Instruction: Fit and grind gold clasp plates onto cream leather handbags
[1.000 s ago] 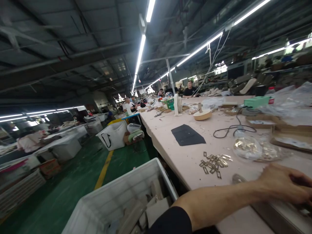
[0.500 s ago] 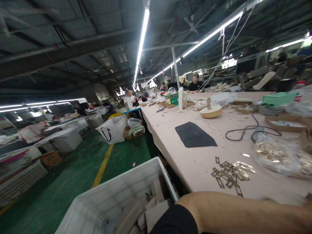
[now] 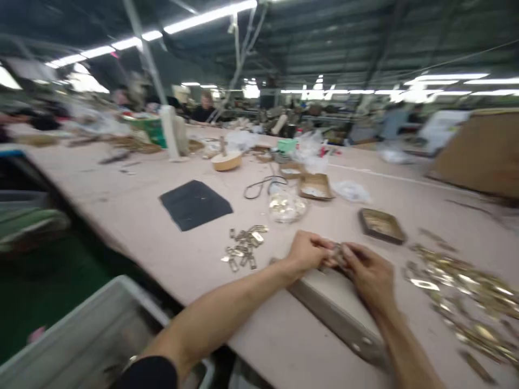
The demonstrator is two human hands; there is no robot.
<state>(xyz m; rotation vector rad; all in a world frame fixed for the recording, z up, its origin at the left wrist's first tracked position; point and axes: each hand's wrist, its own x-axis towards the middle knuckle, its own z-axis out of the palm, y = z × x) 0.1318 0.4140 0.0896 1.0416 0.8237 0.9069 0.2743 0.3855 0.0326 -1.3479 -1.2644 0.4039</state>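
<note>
A long beige-grey bag-like piece [image 3: 338,297] with a darker taupe side lies slantwise on the table, two shiny round studs near its near end. At its far end, my left hand [image 3: 308,252] and my right hand [image 3: 371,275] meet with fingertips pinched. Between them is a small brownish piece [image 3: 338,253], too blurred to name. Left of the hands lies a loose pile of rectangular metal fittings [image 3: 243,248]. To the right spreads a larger heap of gold-coloured metal fittings [image 3: 466,286].
Beyond the hands stand an open cardboard tray [image 3: 381,226] and a clear bag of shiny parts [image 3: 286,206]. A dark sheet [image 3: 195,205] and a roll of tape [image 3: 227,161] lie farther left. A white bin [image 3: 81,335] stands below the table's left edge.
My view has swung right and down onto the table. Both hands now show at the beige-grey piece; before, only one forearm, reaching right, was clearly visible.
</note>
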